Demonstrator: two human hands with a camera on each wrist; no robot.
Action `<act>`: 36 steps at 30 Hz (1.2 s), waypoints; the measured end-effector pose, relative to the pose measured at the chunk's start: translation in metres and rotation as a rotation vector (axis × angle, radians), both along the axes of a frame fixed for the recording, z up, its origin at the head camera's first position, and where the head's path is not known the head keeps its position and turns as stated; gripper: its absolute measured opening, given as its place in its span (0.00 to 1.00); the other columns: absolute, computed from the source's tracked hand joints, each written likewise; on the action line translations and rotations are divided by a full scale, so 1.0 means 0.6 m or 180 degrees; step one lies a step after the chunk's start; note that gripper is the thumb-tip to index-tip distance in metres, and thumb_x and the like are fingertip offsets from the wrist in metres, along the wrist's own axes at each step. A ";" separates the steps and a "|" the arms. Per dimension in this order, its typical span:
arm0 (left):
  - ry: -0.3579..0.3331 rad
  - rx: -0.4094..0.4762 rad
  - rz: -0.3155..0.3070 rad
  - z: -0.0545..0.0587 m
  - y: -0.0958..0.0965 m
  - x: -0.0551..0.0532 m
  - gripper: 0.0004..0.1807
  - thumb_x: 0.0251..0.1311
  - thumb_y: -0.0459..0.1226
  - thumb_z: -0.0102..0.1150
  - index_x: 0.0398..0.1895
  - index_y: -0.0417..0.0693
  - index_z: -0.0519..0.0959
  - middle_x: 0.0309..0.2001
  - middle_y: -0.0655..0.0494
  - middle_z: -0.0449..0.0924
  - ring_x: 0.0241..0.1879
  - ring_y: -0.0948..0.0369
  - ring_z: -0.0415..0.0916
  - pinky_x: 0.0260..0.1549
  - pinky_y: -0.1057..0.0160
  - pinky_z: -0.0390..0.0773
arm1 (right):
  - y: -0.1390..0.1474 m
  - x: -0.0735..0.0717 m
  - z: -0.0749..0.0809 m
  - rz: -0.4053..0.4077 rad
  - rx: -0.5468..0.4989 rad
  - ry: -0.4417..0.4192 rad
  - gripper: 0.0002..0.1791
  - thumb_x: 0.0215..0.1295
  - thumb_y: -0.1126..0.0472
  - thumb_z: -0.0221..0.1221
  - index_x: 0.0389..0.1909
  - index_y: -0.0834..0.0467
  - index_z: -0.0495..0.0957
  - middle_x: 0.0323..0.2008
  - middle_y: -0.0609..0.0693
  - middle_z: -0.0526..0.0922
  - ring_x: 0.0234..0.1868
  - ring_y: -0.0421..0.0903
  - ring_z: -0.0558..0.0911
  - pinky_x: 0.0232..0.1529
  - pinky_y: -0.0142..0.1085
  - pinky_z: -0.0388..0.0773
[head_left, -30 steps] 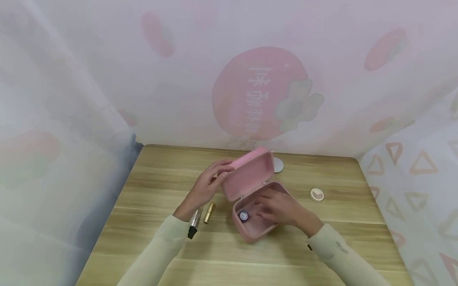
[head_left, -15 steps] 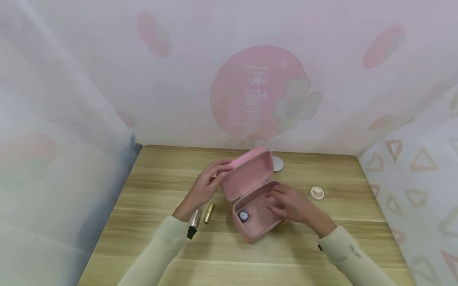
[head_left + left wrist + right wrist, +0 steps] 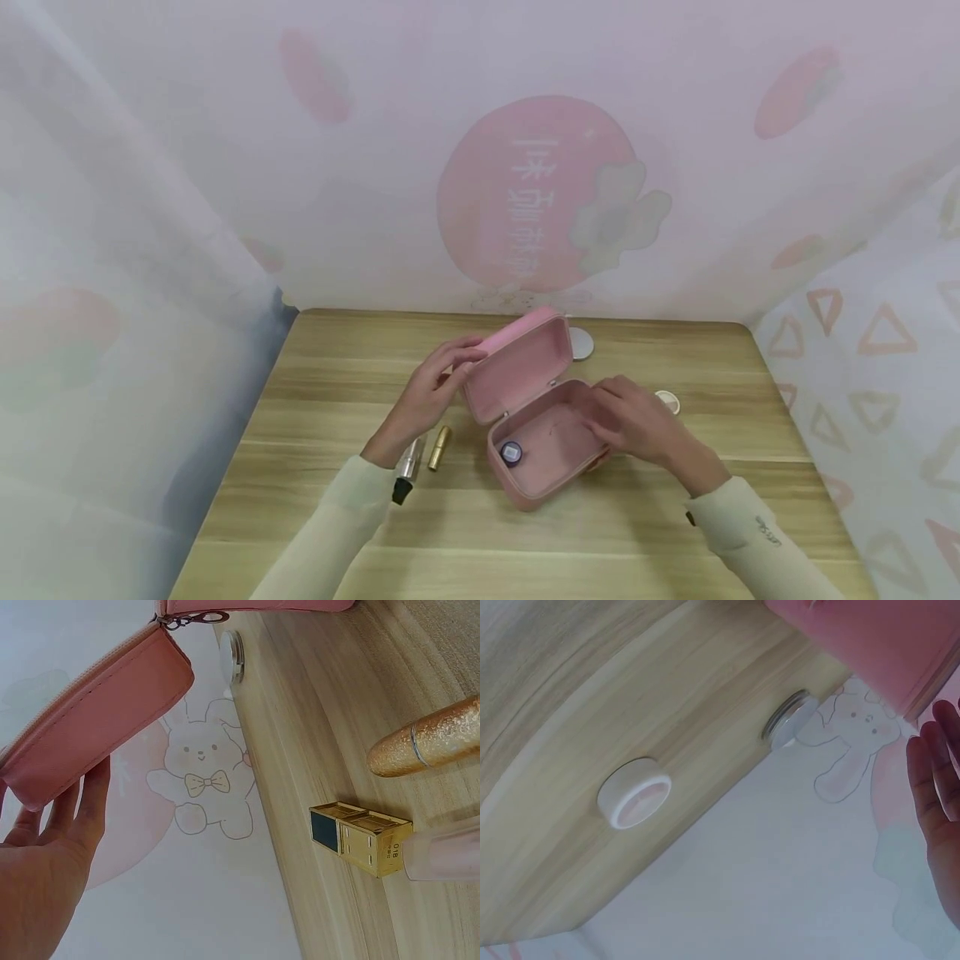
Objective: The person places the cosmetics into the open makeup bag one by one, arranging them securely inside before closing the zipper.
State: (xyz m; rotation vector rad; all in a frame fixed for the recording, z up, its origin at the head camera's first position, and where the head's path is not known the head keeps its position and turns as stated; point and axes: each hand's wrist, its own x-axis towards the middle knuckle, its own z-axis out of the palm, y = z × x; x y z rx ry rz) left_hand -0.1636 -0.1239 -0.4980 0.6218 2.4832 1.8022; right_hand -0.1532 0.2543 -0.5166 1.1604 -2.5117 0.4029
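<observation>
A pink zip case (image 3: pixel 540 450) stands opened on the table, its lid (image 3: pixel 521 367) tilted back. My left hand (image 3: pixel 431 383) holds the lid at its left end, and the left wrist view has its fingers (image 3: pixel 90 802) behind the pink wall. A small dark round pot with a pale label (image 3: pixel 512 453) lies inside the case at its left end. At the right end, my right hand (image 3: pixel 637 421) is over the rim with its fingertips just inside. In the right wrist view the fingers (image 3: pixel 922 776) are loosely extended beside the case, with nothing in them.
Left of the case lie a gold lipstick tube (image 3: pixel 439 448) and a silver tube with a black end (image 3: pixel 405 475). A gold rectangular case (image 3: pixel 360 836) shows in the left wrist view. A silver round tin (image 3: pixel 581 343) sits behind, and a white round compact (image 3: pixel 634 793) sits right.
My right hand has drawn back rightward from inside the case to its right rim, overlapping the white compact in the head view. The left hand and lid have stayed nearly still.
</observation>
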 end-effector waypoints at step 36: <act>-0.0013 -0.0054 0.0032 -0.001 -0.002 0.001 0.17 0.86 0.40 0.52 0.68 0.53 0.83 0.79 0.54 0.72 0.76 0.48 0.72 0.57 0.56 0.87 | 0.121 -0.005 -0.015 -0.0518 -0.0654 -0.0178 0.25 0.53 0.66 0.79 0.54 0.62 0.86 0.51 0.58 0.89 0.52 0.62 0.87 0.51 0.60 0.86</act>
